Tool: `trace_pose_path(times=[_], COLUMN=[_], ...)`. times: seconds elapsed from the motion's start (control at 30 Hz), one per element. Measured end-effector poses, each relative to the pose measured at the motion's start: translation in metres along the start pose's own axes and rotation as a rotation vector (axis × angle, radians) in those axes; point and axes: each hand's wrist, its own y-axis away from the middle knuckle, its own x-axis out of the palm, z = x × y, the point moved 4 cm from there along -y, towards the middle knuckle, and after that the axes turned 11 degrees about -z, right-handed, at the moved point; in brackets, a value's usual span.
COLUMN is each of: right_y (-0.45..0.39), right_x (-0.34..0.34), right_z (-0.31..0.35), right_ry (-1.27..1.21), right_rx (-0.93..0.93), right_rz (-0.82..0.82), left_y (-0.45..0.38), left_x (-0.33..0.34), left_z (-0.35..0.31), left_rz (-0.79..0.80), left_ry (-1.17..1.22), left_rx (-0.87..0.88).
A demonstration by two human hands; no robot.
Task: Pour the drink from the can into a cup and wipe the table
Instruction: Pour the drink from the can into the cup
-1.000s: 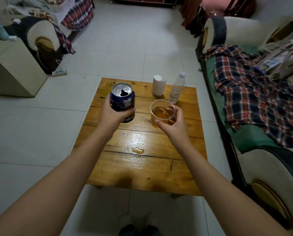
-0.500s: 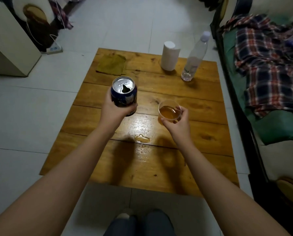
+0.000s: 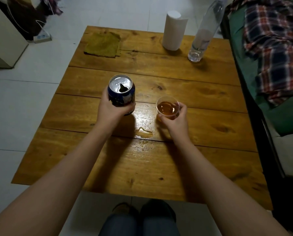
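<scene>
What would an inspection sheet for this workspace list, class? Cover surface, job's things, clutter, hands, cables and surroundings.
Surface: wooden table, small spill between the hands.
Job's things: opened can upright; cup part full of amber drink; cloth at far left corner.
Clutter: paper roll, bottle.
Hands: left hand grips can; right hand holds cup.
Cables: white cord and power strip on floor.
Surroundings: sofa with plaid cloth.

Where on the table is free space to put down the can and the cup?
Bare wood lies between the cloth and the can, and right of the cup. The spill wets the middle; the paper roll and bottle crowd the far right.
</scene>
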Motion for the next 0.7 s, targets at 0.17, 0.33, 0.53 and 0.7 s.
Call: trace_pose_path(times=[0.17,0.33,0.53,0.7], right_y=[-0.004,-0.003,-0.003,-0.002], right_x=[0.004,0.003,0.000,-0.003], right_z=[0.000,0.003,0.009,0.014], right_ry=[0.004,0.013,0.063,0.143], right_rx=[0.008,0.019,0.050,0.122], right_rz=[0.008,0.012,0.045,0.125], left_y=[-0.005,-0.008,-0.008,-0.006], left_x=[0.005,0.007,0.003,-0.006], left_z=[-0.005,-0.015,-0.030,-0.052], left_rz=[-0.006,-0.008,0.003,0.014], left_ry=[0.010,0.014,0.016,0.034], left_rx=[0.013,0.039,0.055,0.050])
